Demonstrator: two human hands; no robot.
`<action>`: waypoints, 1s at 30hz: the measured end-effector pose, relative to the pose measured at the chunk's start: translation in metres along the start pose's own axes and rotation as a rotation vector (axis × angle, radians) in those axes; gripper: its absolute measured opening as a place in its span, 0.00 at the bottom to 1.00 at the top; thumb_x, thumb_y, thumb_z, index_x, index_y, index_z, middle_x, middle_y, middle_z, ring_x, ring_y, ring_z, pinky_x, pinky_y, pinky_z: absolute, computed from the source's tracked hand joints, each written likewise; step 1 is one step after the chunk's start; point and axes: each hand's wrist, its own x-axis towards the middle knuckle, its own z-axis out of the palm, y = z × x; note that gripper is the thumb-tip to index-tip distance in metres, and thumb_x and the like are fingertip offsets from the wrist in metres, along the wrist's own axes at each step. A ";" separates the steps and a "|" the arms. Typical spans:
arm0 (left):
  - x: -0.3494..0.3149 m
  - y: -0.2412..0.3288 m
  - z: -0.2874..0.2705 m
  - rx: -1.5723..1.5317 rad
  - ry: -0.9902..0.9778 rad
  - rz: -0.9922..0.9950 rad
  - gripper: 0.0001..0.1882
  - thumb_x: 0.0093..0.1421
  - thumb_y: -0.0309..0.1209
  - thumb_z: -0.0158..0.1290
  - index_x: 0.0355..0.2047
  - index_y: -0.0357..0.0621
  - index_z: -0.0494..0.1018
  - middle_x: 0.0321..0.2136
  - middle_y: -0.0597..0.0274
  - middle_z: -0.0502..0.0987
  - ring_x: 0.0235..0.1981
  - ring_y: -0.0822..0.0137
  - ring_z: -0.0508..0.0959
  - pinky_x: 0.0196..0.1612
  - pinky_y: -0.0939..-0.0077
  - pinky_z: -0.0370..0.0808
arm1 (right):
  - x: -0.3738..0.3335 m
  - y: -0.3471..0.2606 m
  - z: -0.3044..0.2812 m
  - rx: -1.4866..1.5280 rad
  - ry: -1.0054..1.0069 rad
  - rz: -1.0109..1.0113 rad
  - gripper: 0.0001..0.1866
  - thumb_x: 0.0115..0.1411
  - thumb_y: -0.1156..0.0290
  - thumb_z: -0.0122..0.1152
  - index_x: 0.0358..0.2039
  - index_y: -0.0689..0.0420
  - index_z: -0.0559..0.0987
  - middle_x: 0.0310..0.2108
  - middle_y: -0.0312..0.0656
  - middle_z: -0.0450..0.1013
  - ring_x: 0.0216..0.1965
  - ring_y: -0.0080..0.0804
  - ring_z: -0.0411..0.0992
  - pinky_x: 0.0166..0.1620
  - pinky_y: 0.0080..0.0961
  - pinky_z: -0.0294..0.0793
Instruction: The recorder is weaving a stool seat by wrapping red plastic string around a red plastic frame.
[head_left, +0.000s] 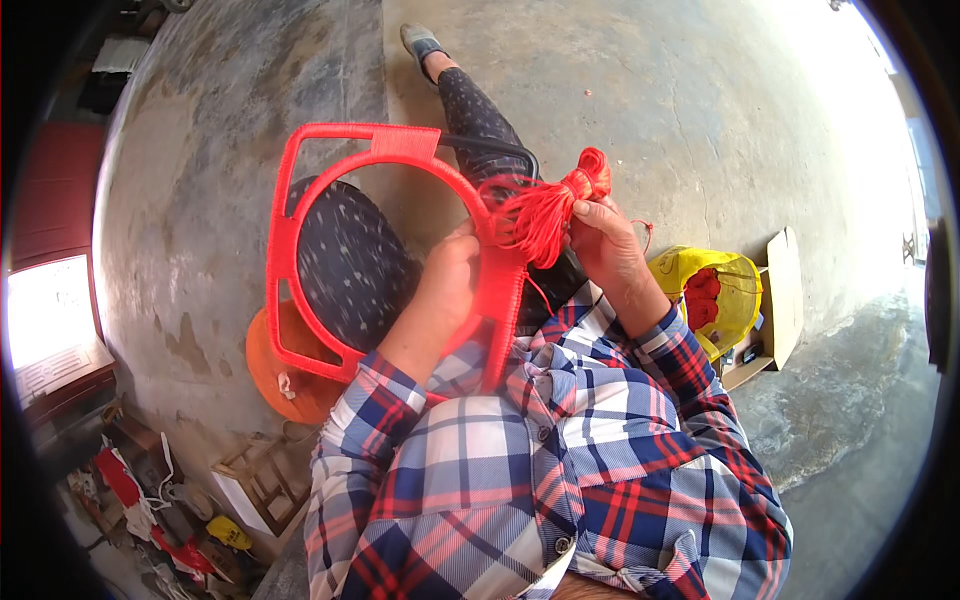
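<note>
A squarish frame with a large ring inside it, mostly wrapped tightly in red cord, lies across my lap. One bar at its far right corner shows bare and black. My left hand is closed round the ring's right side, where the wrapping is. Just to the right, my right hand pinches a tied bundle of red cord between thumb and fingers. Loose loops of the bundle hang against the frame. A thin red strand trails below, near the right part of the frame.
On my right stands a yellow bag with red material inside, next to an open cardboard box. An orange round object sits by my left leg. A wooden frame and scattered items lie at the lower left.
</note>
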 end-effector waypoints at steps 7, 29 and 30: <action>0.009 -0.003 -0.025 0.062 -0.046 -0.025 0.20 0.54 0.19 0.37 0.47 0.34 0.70 0.38 0.54 0.76 0.39 0.61 0.78 0.45 0.64 0.77 | -0.009 -0.040 0.025 -0.086 -0.120 -0.159 0.09 0.54 0.65 0.59 0.32 0.55 0.73 0.36 0.37 0.71 0.38 0.28 0.68 0.48 0.28 0.68; -0.009 0.001 -0.021 -0.023 -0.054 0.014 0.11 0.62 0.26 0.41 0.42 0.34 0.69 0.37 0.52 0.76 0.39 0.62 0.78 0.46 0.68 0.76 | -0.012 -0.021 -0.004 -0.426 -0.004 0.101 0.10 0.55 0.78 0.63 0.38 0.58 0.74 0.27 0.34 0.72 0.25 0.21 0.72 0.31 0.20 0.73; -0.009 0.000 -0.021 -0.012 -0.041 0.018 0.12 0.62 0.26 0.41 0.42 0.34 0.69 0.37 0.52 0.76 0.38 0.62 0.78 0.46 0.68 0.76 | -0.014 -0.021 0.000 -0.426 -0.005 0.102 0.10 0.55 0.78 0.63 0.38 0.58 0.74 0.27 0.34 0.72 0.25 0.21 0.72 0.31 0.20 0.73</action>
